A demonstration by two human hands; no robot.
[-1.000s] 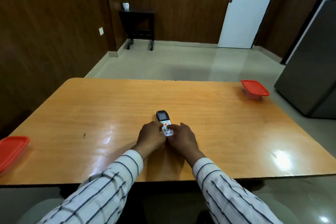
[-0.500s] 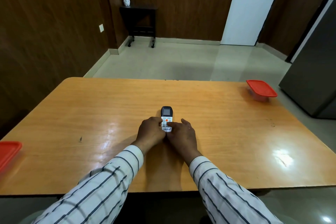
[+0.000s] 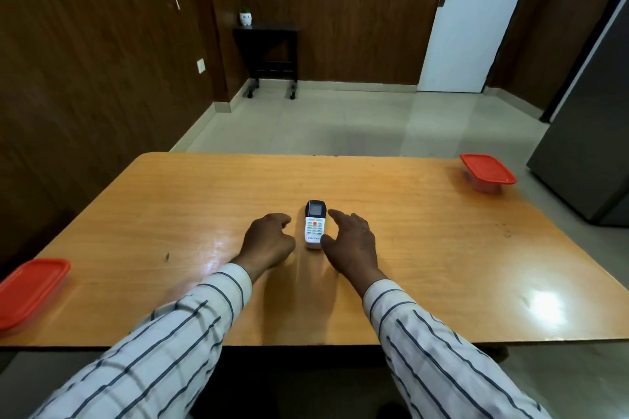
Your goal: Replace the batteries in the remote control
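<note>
Two hands, both off the remote now. Left hand (image 3: 269, 241) sits just beside it on the surface (image 3: 425, 248), fingers (image 3: 280, 219) curled loosely inward, holding nothing. Right hand (image 3: 352, 241) on the other side, fingers (image 3: 337, 214) spread apart and arched, also empty; its thumb lies very near the remote's near end, contact or not I cannot tell.

Change from half a second ago: both hands were closed over the lower half of the remote; they have since parted, one to each side, and let go.

Remote control (image 3: 315, 224) lies flat near the middle of the surface, between the hands, button side up, dark screen end pointing away from the person.

Further out: red-lidded container (image 3: 487, 169) at the far right corner, a second red-lidded container (image 3: 32, 289) at the left edge. Both well apart from the remote. No loose batteries visible anywhere on the surface; contents of either container not visible.

Reading: face up, so the battery cover is presumably underneath and out of sight. Whether the swap is finished or not yet begun cannot be settled from here. Release suggests either a set-down at the end or a pause before turning it over.
</note>
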